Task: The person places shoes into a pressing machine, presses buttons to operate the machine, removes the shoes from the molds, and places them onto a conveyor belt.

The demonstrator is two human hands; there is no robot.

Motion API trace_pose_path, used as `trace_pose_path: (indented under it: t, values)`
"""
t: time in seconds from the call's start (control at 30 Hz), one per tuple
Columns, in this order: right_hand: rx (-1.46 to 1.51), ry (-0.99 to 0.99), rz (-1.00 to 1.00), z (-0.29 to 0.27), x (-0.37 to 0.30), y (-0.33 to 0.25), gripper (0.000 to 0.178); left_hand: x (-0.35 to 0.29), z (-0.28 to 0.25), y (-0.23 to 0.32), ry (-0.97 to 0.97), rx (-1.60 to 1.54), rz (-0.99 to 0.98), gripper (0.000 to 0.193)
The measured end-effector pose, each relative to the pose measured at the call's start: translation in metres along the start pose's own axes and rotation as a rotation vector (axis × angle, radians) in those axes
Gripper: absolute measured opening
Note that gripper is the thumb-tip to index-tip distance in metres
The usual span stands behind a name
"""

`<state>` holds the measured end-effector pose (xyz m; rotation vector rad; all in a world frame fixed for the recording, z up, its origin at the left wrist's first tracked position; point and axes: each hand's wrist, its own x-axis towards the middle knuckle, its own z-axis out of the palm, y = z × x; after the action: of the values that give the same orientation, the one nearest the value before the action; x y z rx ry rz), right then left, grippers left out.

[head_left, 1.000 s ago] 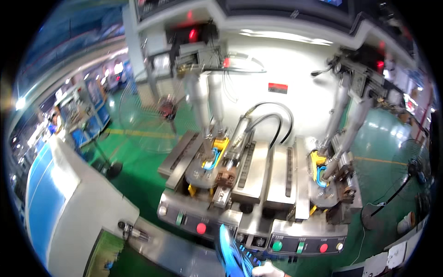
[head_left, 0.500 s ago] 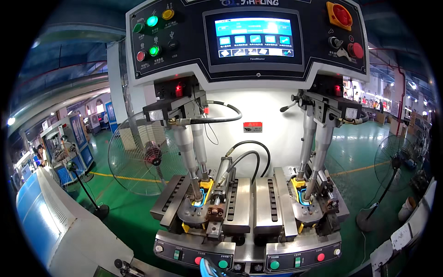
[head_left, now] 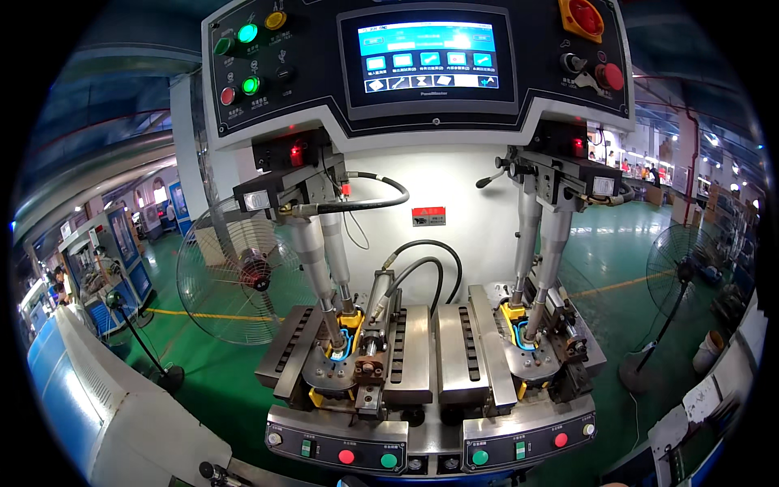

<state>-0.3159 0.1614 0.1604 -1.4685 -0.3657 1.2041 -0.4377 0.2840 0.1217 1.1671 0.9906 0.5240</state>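
Neither of my hands can be made out. A sliver of something light blue [head_left: 349, 481] shows at the lower edge, too cut off to name. Before me stands a two-station press machine. At its left station, metal rods [head_left: 329, 304] come down onto a blue-edged piece [head_left: 341, 349] in a yellow holder [head_left: 351, 321]. The right station has the same arrangement, with rods [head_left: 540, 300] over another blue-edged piece [head_left: 524, 337]. Below are two button panels, the left panel [head_left: 324, 449] and the right panel [head_left: 540, 448], each with a green and a red button.
Above the stations hangs a console with a lit screen [head_left: 428, 58], lamps and a red emergency button [head_left: 613, 77]. Caged fans stand on both sides, a left fan [head_left: 243, 272] and a right fan [head_left: 683, 264]. A white and blue machine body [head_left: 122, 414] fills the lower left.
The view has shifted slightly, so the machine sits a little further left. The blue thing at the lower edge has dropped almost out of sight. Both stations' rods stay down.
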Motion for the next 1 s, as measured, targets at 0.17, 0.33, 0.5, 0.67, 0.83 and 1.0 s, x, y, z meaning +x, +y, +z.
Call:
trace_pose_path:
  t: [0.17, 0.33, 0.5, 0.67, 0.83, 1.0]
  values:
    - [-0.143, -0.033, -0.031, -0.001, 0.004, 0.005, 0.041, 0.001, 0.002, 0.002, -0.015, -0.010, -0.016, 0.056]
    - [-0.076, -0.042, 0.040, -0.001, 0.001, -0.002, 0.043, 0.000, 0.004, 0.003, -0.023, -0.028, -0.034, 0.057]
    - [-0.027, -0.014, -0.012, -0.002, -0.001, -0.003, 0.032, -0.007, 0.000, 0.004, -0.018, -0.048, -0.057, 0.057]
    - [0.161, 0.069, 0.051, -0.001, 0.000, -0.006, 0.015, -0.013, -0.007, 0.004, 0.009, -0.096, -0.095, 0.057]
    - [0.290, 0.042, -0.048, -0.014, -0.003, -0.007, 0.028, -0.029, -0.002, 0.099, -0.108, 0.232, 0.318, 0.057]
    - [0.595, 0.000, -0.103, -0.059, -0.012, -0.084, 0.036, 0.068, 0.002, 0.137, -0.155, 0.022, 0.634, 0.043]
